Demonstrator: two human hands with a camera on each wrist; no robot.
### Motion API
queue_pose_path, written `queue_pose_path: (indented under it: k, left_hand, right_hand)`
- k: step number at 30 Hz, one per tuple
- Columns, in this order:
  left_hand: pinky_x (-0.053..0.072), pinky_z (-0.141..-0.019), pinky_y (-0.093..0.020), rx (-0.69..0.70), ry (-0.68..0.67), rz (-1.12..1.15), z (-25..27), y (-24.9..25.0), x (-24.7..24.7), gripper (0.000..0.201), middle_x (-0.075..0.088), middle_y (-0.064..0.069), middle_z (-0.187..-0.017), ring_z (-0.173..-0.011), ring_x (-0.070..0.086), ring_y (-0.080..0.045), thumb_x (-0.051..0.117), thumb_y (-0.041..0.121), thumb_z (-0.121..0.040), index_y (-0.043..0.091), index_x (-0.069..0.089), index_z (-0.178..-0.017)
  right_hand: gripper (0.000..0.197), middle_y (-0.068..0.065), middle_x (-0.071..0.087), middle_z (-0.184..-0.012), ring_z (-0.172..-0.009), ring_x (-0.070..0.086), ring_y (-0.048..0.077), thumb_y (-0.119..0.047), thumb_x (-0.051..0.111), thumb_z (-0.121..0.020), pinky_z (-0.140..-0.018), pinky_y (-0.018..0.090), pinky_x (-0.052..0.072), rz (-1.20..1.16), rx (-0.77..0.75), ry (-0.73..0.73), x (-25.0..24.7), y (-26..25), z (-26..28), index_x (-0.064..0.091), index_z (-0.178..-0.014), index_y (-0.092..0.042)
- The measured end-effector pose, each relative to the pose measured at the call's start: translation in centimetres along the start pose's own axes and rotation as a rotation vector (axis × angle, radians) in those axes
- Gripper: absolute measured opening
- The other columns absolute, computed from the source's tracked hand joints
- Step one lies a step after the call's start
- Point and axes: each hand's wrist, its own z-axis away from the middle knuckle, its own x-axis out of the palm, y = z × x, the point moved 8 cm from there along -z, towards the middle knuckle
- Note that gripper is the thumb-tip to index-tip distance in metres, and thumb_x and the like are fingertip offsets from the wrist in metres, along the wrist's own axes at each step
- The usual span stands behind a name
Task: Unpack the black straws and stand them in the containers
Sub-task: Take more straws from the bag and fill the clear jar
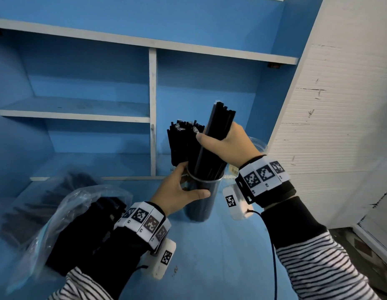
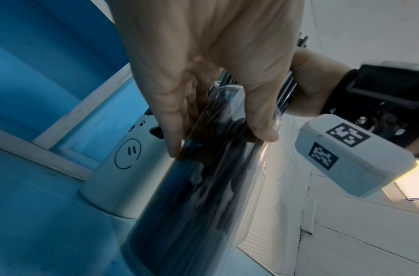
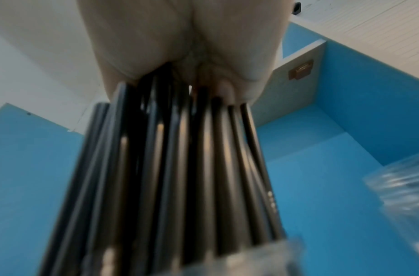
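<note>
A clear cylindrical container (image 1: 201, 200) stands on the blue tabletop, dark with black straws. My left hand (image 1: 179, 189) grips its upper wall, thumb in front; in the left wrist view the fingers (image 2: 172, 119) wrap the container (image 2: 203, 186). My right hand (image 1: 225, 144) holds a bundle of black straws (image 1: 216, 135) whose lower ends sit inside the container's rim; in the right wrist view the straws (image 3: 180, 168) run down from the palm. Behind stands a white container with a smiley face (image 2: 123, 168), full of black straws (image 1: 181, 139).
A crumpled clear plastic bag (image 1: 65, 213) holding more black straws lies at the front left. A blue shelf unit (image 1: 152, 109) with white edges rises behind. Another clear container (image 1: 258, 145) stands at the right by the white wall (image 1: 339, 126).
</note>
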Motion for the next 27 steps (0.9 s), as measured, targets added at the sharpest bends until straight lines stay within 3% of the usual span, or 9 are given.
queue_pose_path:
  k: [3, 5, 7, 11, 15, 17, 20, 22, 27]
  left_hand:
    - [0.045, -0.105, -0.043, -0.001, -0.004, -0.018, 0.0, -0.1, 0.0, 0.092, 0.059, 0.013, -0.128, -0.124, 0.052, -0.009, 0.085, 0.056, -0.05, 0.039, 0.044, -0.13]
    - [0.045, -0.105, -0.043, -0.003, -0.002, -0.03, 0.0, -0.1, 0.0, 0.092, 0.058, 0.014, -0.128, -0.123, 0.052, -0.009, 0.085, 0.057, -0.05, 0.039, 0.044, -0.131]
    - [0.045, -0.105, -0.043, -0.005, 0.002, -0.042, 0.0, -0.1, -0.1, 0.092, 0.057, 0.014, -0.128, -0.123, 0.052, -0.009, 0.084, 0.057, -0.05, 0.039, 0.043, -0.13]
    - [0.046, -0.104, -0.043, -0.013, 0.003, -0.055, 0.0, -0.2, -0.1, 0.09, 0.057, 0.013, -0.129, -0.122, 0.053, -0.009, 0.084, 0.057, -0.05, 0.041, 0.043, -0.128]
    - [0.047, -0.102, -0.044, -0.022, 0.004, -0.044, -0.1, -0.2, -0.1, 0.091, 0.059, 0.012, -0.126, -0.12, 0.055, -0.01, 0.084, 0.055, -0.05, 0.037, 0.044, -0.13]
    - [0.047, -0.102, -0.044, -0.021, 0.004, -0.042, 0.0, -0.1, -0.1, 0.09, 0.059, 0.012, -0.126, -0.12, 0.055, -0.01, 0.085, 0.056, -0.049, 0.038, 0.045, -0.128]
    - [0.047, -0.103, -0.043, -0.017, 0.007, -0.051, 0.1, 0.0, -0.1, 0.089, 0.058, 0.012, -0.126, -0.121, 0.054, -0.01, 0.084, 0.058, -0.048, 0.039, 0.044, -0.126]
    - [0.046, -0.104, -0.043, -0.014, 0.004, -0.064, 0.1, 0.2, -0.1, 0.088, 0.058, 0.012, -0.127, -0.122, 0.053, -0.01, 0.082, 0.057, -0.049, 0.04, 0.044, -0.126]
    - [0.047, -0.103, -0.041, -0.008, 0.007, -0.077, 0.3, 0.4, -0.1, 0.087, 0.059, 0.014, -0.124, -0.12, 0.055, -0.007, 0.082, 0.057, -0.05, 0.038, 0.045, -0.126]
  right_hand:
    - [0.029, -0.006, 0.065, -0.093, -0.105, 0.055, 0.021, -0.06, 0.059, -0.074, -0.1, 0.04, 0.035, 0.115, -0.048, -0.027, 0.6, 0.4, 0.0, 0.066, -0.077, -0.032]
    - [0.04, -0.01, 0.063, -0.104, -0.113, 0.051, 0.022, -0.078, 0.051, -0.067, -0.104, 0.039, 0.026, 0.179, -0.012, -0.1, 1.3, 1.3, 0.2, 0.063, -0.083, -0.044]
    - [0.052, -0.014, 0.062, -0.107, -0.118, 0.049, 0.022, -0.089, 0.051, -0.058, -0.106, 0.042, 0.029, 0.173, -0.002, -0.108, 1.1, 1.3, 0.7, 0.06, -0.091, -0.049]
    - [0.071, -0.011, 0.061, -0.112, -0.109, 0.059, 0.008, -0.064, 0.076, -0.064, -0.098, 0.04, 0.049, -0.213, -0.035, 0.035, -1.2, -0.6, 1.3, 0.052, -0.123, -0.03]
    - [0.064, -0.007, 0.051, -0.133, -0.119, 0.053, 0.004, -0.025, 0.067, -0.088, -0.102, 0.028, 0.045, -0.253, -0.293, 0.116, -2.2, -4.0, 2.0, 0.034, -0.142, -0.027]
    - [0.048, -0.006, 0.056, -0.13, -0.118, 0.053, 0.002, -0.015, 0.061, -0.092, -0.102, 0.021, 0.043, -0.166, -0.369, 0.127, -1.6, -4.5, 2.1, 0.046, -0.137, -0.023]
    - [0.025, -0.008, 0.067, -0.112, -0.106, 0.058, 0.0, -0.015, 0.06, -0.092, -0.095, 0.014, 0.043, 0.011, -0.357, 0.106, 0.1, -3.3, 2.1, 0.067, -0.115, -0.016]
    - [0.021, -0.008, 0.068, -0.108, -0.103, 0.059, 0.001, -0.021, 0.063, -0.09, -0.094, 0.018, 0.045, 0.071, -0.313, 0.077, 1.0, -2.2, 2.3, 0.069, -0.11, -0.018]
    - [0.039, -0.002, 0.056, -0.131, -0.122, 0.05, 0.006, -0.025, 0.063, -0.09, -0.105, 0.02, 0.038, 0.031, -0.381, 0.158, 0.4, -2.8, 3.2, 0.06, -0.127, -0.015]
